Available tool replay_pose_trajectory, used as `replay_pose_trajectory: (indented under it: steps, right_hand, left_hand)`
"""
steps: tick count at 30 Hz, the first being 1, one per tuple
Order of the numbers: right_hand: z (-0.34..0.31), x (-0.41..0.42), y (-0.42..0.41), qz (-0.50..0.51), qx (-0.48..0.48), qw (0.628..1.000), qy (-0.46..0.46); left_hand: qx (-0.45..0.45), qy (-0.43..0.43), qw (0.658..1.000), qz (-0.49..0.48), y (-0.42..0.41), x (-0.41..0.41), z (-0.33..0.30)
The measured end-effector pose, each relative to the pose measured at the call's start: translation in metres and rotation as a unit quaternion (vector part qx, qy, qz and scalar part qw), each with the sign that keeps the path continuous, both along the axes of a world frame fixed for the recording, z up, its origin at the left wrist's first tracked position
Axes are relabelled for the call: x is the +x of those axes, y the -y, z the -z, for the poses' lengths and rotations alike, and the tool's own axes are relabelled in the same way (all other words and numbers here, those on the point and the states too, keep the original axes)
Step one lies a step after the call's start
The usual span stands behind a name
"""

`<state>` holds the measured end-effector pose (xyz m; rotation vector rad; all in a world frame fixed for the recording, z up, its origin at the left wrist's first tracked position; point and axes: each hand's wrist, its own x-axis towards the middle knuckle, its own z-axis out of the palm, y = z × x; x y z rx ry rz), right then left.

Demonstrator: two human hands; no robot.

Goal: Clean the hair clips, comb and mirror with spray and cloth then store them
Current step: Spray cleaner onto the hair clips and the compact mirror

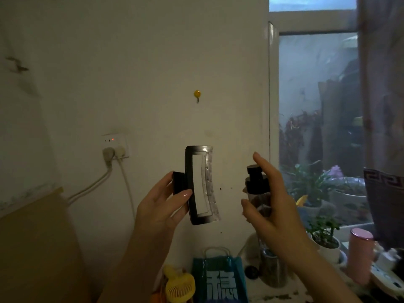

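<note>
— room for moving? plain wall (153, 62) behind both hands, window (317, 106) edge at right, wall hook (197, 94) above, socket (115, 145) lower left.
— containers? spray bottle (259, 193) upright, clear body, black cap; contents too dim to tell. blue bag (220, 278) standing low on the bench, yellow fan (179, 286) just left of it, pink cup (359, 254) at right near a potted plant (324, 235).
— hair clip (200, 184)? raised before the wall, long axis near vertical, rectangular opening facing the camera.
— grips? left hand (161, 204) pinching the clip's black tab, thumb on the frame. right hand (273, 200) curled round the bottle, forefinger up over the cap, nozzle toward the clip, close beside it, apart.
</note>
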<state>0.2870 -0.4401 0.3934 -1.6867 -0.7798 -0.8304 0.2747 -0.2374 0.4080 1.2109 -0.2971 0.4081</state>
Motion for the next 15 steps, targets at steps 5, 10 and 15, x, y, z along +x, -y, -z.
replay_pose_trajectory:
  steps: [5, 10, 15]
  right_hand:
    - [-0.010, 0.003, -0.002, 0.026, -0.022, 0.998, 0.044]
    - [-0.017, 0.005, -0.005, 0.055, -0.022, 0.996, 0.059]
    - [-0.016, 0.006, -0.005, 0.051, -0.021, 0.997, 0.057]
  left_hand:
    - [-0.007, 0.004, 1.000, 0.000, 0.000, 0.002, -0.004]
    - [-0.017, 0.003, 1.000, 0.004, 0.003, 0.006, -0.007]
    - [-0.017, 0.001, 1.000, -0.002, 0.004, 0.008, -0.008]
